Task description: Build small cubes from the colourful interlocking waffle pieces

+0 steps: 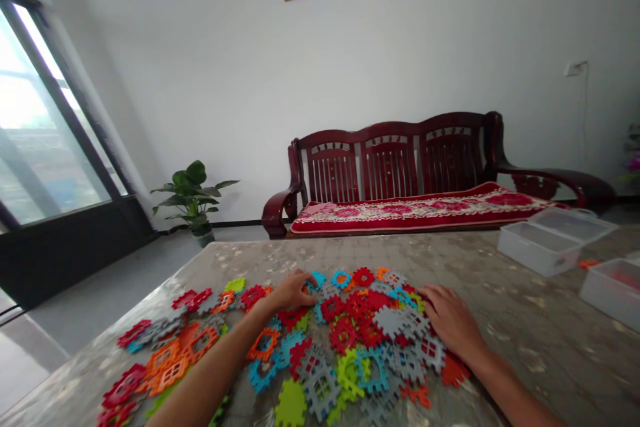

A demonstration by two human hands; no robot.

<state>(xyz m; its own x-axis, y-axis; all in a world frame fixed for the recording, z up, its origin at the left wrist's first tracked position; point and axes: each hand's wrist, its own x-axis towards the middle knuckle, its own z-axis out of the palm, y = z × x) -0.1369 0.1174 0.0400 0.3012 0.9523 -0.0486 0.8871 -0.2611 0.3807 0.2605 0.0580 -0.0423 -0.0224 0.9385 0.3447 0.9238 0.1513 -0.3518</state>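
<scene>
Closest tile: flat lime-green toothed plastic piece (291, 403).
Heap: red, grey and blue interlocking plastic tiles (357, 310) between the separated hands, pointing no single way, the whole scatter longest left-to-right.
Left hand (294, 290): curled, nearest a bright-blue toothed tile (319, 278), axis unclear; can't tell if gripping.
Right hand (453, 317): loosely outstretched along the heap's right edge.
</scene>
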